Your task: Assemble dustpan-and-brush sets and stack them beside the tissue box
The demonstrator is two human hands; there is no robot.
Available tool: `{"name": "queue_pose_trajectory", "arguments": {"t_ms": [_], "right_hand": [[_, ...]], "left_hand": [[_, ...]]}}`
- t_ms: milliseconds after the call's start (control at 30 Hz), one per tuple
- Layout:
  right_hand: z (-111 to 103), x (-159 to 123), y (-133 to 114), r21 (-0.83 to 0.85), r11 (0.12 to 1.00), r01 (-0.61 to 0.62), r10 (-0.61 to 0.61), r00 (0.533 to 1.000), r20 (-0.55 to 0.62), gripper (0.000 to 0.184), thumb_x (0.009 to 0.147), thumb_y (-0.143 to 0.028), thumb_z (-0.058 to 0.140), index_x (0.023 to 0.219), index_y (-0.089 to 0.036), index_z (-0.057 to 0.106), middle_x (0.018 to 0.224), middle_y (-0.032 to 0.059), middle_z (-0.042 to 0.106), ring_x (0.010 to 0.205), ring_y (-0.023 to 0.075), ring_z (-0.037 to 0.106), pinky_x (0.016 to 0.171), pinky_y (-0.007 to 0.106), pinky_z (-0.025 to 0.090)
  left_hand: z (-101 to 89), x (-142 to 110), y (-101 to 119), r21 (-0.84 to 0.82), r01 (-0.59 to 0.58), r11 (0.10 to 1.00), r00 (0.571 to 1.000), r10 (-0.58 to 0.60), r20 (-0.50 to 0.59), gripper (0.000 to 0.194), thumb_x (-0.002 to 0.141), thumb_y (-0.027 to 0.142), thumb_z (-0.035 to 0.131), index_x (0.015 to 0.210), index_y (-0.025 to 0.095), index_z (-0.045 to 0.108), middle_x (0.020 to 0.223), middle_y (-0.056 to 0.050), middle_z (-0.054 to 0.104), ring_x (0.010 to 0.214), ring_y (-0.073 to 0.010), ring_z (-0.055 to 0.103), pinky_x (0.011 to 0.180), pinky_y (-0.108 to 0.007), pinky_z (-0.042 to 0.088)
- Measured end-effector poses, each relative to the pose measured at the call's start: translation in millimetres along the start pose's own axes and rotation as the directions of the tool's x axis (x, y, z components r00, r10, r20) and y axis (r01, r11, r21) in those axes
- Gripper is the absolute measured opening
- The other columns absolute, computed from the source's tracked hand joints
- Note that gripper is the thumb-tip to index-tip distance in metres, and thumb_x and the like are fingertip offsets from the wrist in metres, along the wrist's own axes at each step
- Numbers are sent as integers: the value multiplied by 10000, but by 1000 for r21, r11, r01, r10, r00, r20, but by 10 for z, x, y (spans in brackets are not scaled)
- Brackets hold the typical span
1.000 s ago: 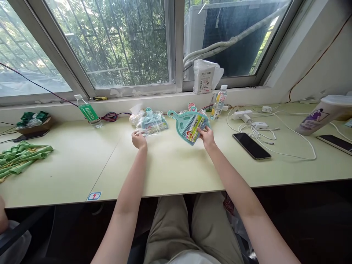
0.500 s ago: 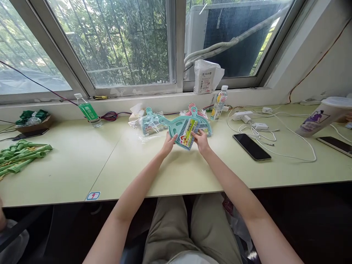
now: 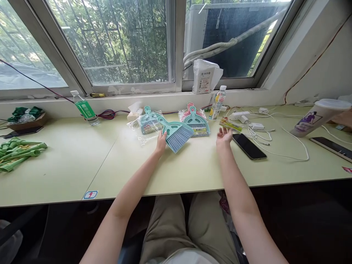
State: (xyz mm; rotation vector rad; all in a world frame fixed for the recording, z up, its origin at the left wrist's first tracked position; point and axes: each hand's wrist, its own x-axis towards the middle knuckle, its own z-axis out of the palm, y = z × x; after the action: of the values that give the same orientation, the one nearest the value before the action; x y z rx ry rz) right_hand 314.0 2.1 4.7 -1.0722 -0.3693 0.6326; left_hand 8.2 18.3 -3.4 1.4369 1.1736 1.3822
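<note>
My left hand [image 3: 161, 142] is closed around the handle end of a teal dustpan and brush set [image 3: 178, 134], held tilted above the table with its grey bristles showing. Off to the right, my right hand [image 3: 224, 138] has a yellow-green cardboard label [image 3: 230, 124] at its fingertips; the label is smeared by motion. Behind the held set lie a teal dustpan set in clear wrapping [image 3: 150, 121] and another teal dustpan set [image 3: 195, 121] with a yellow label. A pink handle [image 3: 189, 105] shows behind that one.
Near my right hand lie a black phone [image 3: 249, 146] and tangled white cables [image 3: 264, 135]. A drink bottle [image 3: 218, 102] and a large cup [image 3: 319, 117] stand at the right. At the left are a green-labelled bottle [image 3: 85, 109], green strips [image 3: 20, 152] and a brown box [image 3: 29, 121].
The label has come off the dustpan and brush set. My right hand has carried it right, towards the phone and cables, while my left hand keeps the set and the bristles now show.
</note>
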Motion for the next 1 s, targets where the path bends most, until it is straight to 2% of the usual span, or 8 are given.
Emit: {"name": "queue_pose_trajectory", "arguments": {"t_ms": [200, 333, 433, 500, 567, 700, 867, 1000], "right_hand": [[-361, 241, -175, 49, 996, 77, -65, 973, -220, 577, 912, -652, 130, 875, -260, 551, 539, -49, 433, 337, 81, 299, 331, 191, 189], [-166, 92, -132, 70, 989, -127, 134, 985, -105, 487, 963, -479, 176, 788, -219, 549, 525, -66, 389, 338, 62, 293, 346, 185, 191], [128, -224, -32, -179, 980, 87, -79, 995, 54, 440, 949, -491, 314, 735, -206, 573, 570, -32, 485, 422, 78, 403, 400, 192, 283], [304, -504, 53, -361, 845, 395, -281, 901, 330, 436, 941, -513, 365, 759, -211, 622, 661, 13, 589, 572, 124, 536, 521, 223, 406], [427, -784, 134, -424, 626, 655, -360, 724, 588, 434, 956, -484, 360, 780, -216, 653, 762, 46, 645, 729, 174, 595, 660, 275, 458], [508, -1146, 214, -376, 303, 876, -419, 477, 772, 344, 966, -420, 385, 909, -227, 664, 927, 87, 634, 935, 241, 579, 731, 321, 457], [492, -1230, 175, -314, 204, 927, -455, 374, 808, 273, 967, -386, 400, 990, -234, 625, 1027, 96, 619, 991, 252, 565, 755, 336, 456], [517, -1275, 154, -320, 273, 907, -456, 415, 788, 216, 921, -406, 490, 974, -235, 609, 1033, 89, 620, 980, 254, 577, 745, 335, 459]], "left_hand": [[23, 13, -38, -13, 9, 1000, 1000, -9, -7, 345, 918, 474, 455, 1125, 218, 559, 1092, -70, 605, 1001, -183, 591, 879, -322, 467], [39, 8, -74, -7, -25, 1000, 1000, 25, 8, 333, 929, 447, 438, 1133, 205, 542, 1138, -77, 610, 1050, -190, 577, 918, -317, 439], [57, -61, -42, 61, -96, 994, 994, 92, 63, 377, 934, 479, 419, 1182, 216, 527, 1098, -70, 635, 994, -196, 596, 886, -319, 439], [74, -150, 30, 143, -167, 975, 982, 151, 116, 408, 940, 497, 396, 1221, 226, 515, 995, -54, 656, 905, -201, 612, 841, -318, 438], [95, -258, 128, 244, -238, 940, 965, 200, 167, 433, 952, 510, 354, 1253, 238, 503, 837, -27, 647, 778, -199, 610, 771, -306, 429], [136, -441, 300, 393, -322, 861, 945, 269, 187, 477, 963, 529, 295, 1291, 236, 480, 635, 10, 552, 598, -182, 555, 640, -268, 382], [150, -533, 366, 480, -397, 782, 918, 341, 204, 483, 966, 514, 300, 1309, 225, 479, 670, -6, 583, 619, -183, 573, 639, -254, 368], [140, -557, 373, 505, -431, 748, 901, 381, 206, 485, 968, 493, 312, 1334, 217, 471, 720, -23, 618, 647, -183, 592, 654, -251, 373]]}}
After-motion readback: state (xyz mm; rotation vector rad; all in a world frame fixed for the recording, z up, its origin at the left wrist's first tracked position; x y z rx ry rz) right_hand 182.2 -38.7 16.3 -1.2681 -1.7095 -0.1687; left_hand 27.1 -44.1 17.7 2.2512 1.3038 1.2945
